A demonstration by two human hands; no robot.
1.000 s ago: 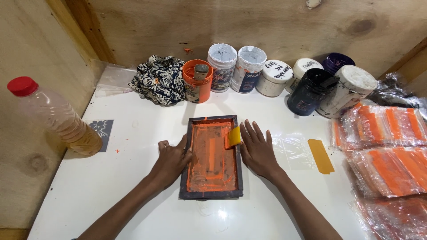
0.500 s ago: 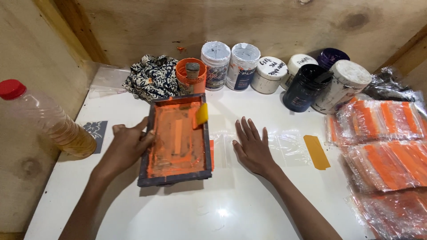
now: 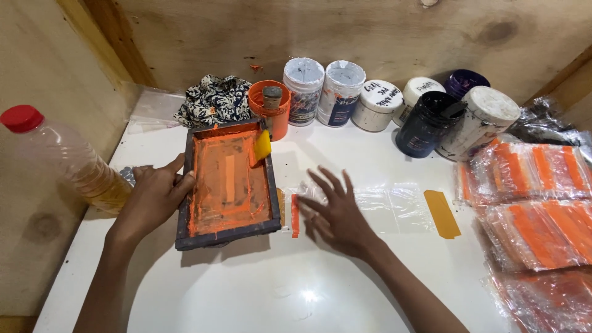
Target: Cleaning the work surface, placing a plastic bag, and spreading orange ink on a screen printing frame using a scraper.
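My left hand (image 3: 154,196) grips the left edge of a dark-framed printing screen (image 3: 227,179) smeared with orange ink, held tilted above the white table (image 3: 277,290). A small yellow squeegee (image 3: 263,145) rests at the screen's upper right corner. My right hand (image 3: 336,213) lies flat, fingers spread, on a clear plastic bag (image 3: 382,206) lying on the table. A fresh orange printed stripe (image 3: 295,216) shows on the bag, just right of the screen and beside my right fingers.
Several ink jars (image 3: 345,92) and an orange cup (image 3: 269,108) line the back wall beside a patterned cloth (image 3: 213,98). A plastic bottle with a red cap (image 3: 65,163) stands at left. Printed orange bags (image 3: 536,197) are stacked at right. A yellow scraper (image 3: 441,213) lies nearby.
The screen has been lifted off the bag and carried left by my left hand. The orange stripe on the bag is now uncovered. My right hand stays on the bag.
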